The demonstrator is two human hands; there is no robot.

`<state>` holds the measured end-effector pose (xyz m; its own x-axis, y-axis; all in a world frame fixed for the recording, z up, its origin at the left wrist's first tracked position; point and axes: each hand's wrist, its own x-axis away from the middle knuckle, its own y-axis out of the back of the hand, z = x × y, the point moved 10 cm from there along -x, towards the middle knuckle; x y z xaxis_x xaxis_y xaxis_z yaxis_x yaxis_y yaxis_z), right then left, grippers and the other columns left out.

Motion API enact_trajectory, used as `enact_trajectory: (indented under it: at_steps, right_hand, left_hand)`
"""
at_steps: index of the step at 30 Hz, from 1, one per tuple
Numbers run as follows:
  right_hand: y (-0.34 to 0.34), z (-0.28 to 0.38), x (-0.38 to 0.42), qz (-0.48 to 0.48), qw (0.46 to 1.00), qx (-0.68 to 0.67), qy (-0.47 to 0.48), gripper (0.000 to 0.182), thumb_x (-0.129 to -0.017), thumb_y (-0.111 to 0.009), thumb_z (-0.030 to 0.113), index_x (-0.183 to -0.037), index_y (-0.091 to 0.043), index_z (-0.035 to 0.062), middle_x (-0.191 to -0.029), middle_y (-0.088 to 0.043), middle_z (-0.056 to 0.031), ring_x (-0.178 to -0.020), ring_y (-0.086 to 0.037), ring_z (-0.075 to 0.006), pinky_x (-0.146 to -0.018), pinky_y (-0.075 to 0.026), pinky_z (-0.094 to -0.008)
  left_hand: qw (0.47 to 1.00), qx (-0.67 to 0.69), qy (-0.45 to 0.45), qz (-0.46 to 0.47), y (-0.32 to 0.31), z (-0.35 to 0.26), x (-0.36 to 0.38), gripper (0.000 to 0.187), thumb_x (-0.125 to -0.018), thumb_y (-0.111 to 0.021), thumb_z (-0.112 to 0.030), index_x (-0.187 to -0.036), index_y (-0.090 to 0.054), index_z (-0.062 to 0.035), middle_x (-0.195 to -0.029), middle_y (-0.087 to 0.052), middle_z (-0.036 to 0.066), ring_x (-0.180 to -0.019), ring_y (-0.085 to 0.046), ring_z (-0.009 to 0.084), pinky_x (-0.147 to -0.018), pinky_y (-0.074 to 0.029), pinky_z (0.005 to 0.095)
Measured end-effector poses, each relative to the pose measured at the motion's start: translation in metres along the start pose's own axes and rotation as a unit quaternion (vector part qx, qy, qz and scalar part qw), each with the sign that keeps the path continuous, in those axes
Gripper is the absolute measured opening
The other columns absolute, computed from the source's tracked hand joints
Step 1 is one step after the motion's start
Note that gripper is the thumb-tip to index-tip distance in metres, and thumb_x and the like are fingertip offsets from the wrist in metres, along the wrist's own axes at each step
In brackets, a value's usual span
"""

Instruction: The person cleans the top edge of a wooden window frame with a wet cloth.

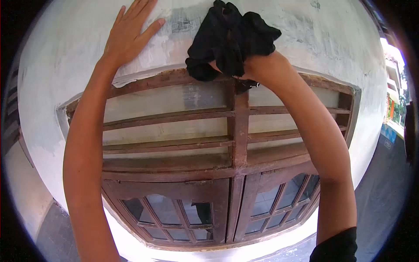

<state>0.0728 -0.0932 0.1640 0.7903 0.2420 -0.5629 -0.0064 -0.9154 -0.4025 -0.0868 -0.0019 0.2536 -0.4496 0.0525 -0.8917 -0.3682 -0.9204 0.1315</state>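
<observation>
My left hand (pixel 131 35) lies flat on the white wall (pixel 70 48) above the window, fingers spread and thumb out to the side. Bunched black cloth (pixel 227 41) is in my right hand (pixel 262 65), up at the top edge of the brown wooden window frame (pixel 240 126). Folds of the cloth cover most of the fingers and overlap the wall. Grey smudges and rough patches mark the paint between and around the hands.
Slatted vent openings (pixel 168 131) fill the upper frame. Below them are two wooden window shutters with glass panes (pixel 163 209). A bright outdoor area with a building (pixel 393 83) shows at the far right, beside a grey floor (pixel 379 174).
</observation>
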Motion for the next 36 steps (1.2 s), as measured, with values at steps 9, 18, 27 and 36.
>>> enact_trajectory:
  at_steps: [9,18,27,36]
  right_hand:
    - [-0.060,-0.042,-0.048,0.328,0.937,-0.055,-0.106,0.042,-0.092,-0.058,0.049,-0.105,-0.076,0.0131,-0.121,-0.068,-0.0179,-0.110,-0.062,-0.0375,-0.087,-0.048,-0.0539]
    - [-0.029,-0.030,-0.012,0.102,0.987,-0.118,-0.044,0.048,-0.087,-0.070,0.052,-0.121,-0.070,0.0177,-0.125,-0.067,-0.0147,-0.124,-0.058,-0.0380,-0.099,-0.046,-0.0544]
    - [-0.021,-0.013,-0.023,0.326,0.944,-0.044,-0.020,0.062,-0.090,-0.070,0.050,-0.136,-0.061,0.0107,-0.141,-0.058,-0.0218,-0.128,-0.056,-0.0412,-0.106,-0.045,-0.0472]
    - [-0.096,-0.072,-0.017,0.218,0.951,-0.218,0.002,0.051,-0.091,-0.069,0.049,-0.125,-0.068,0.0103,-0.136,-0.063,-0.0159,-0.121,-0.061,-0.0353,-0.106,-0.044,-0.0487]
  left_hand:
    - [1.000,-0.009,0.018,0.014,-0.001,0.002,-0.002,0.073,-0.105,-0.050,-0.041,-0.161,-0.026,-0.0006,-0.170,-0.020,0.020,-0.158,-0.016,0.0334,-0.128,-0.010,0.0492]
    - [1.000,-0.004,0.007,0.012,-0.001,0.000,-0.002,0.074,-0.104,-0.050,-0.041,-0.161,-0.025,0.0000,-0.170,-0.020,0.020,-0.158,-0.015,0.0333,-0.128,-0.011,0.0484]
    - [1.000,-0.002,0.006,0.003,0.000,0.002,-0.001,0.074,-0.104,-0.052,-0.039,-0.161,-0.026,-0.0001,-0.169,-0.021,0.021,-0.158,-0.016,0.0335,-0.128,-0.011,0.0489]
    - [0.999,-0.026,0.025,0.014,-0.001,0.001,-0.002,0.074,-0.104,-0.052,-0.040,-0.161,-0.025,-0.0011,-0.170,-0.021,0.020,-0.158,-0.016,0.0336,-0.128,-0.011,0.0494]
